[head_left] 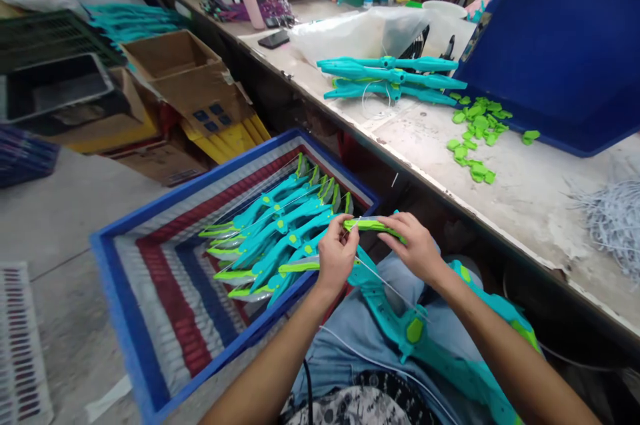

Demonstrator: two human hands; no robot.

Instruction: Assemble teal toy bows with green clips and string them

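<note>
A: Head view, and both hands are up beside the crate! Left hand just right of its near corner, thumb and fingers pinching a green-edged piece and, it seems, the cord.

B: And the right hand, farther from the crate, has its thumb and fingertips closed on that piece's other end. Does it join the turquoise bow on the lap, right of the crate?

A: Can't tell; the left hand hides the junction. How does it handle?

B: Light, I'd say: stiff, smooth plastic, perhaps a touch slippery. Pinch near the ends for the piece, grip the thick middle for the bow. The cord looks limp and ready to snag.

A: Anything in the way?

B: Stacked bows inside the crate, tips close to the left hand! The workbench edge runs past the crate's right side.

A: On it, right of the crate, more bows, loose green bits and a big blue bin. Cardboard box just beyond the crate.
</note>
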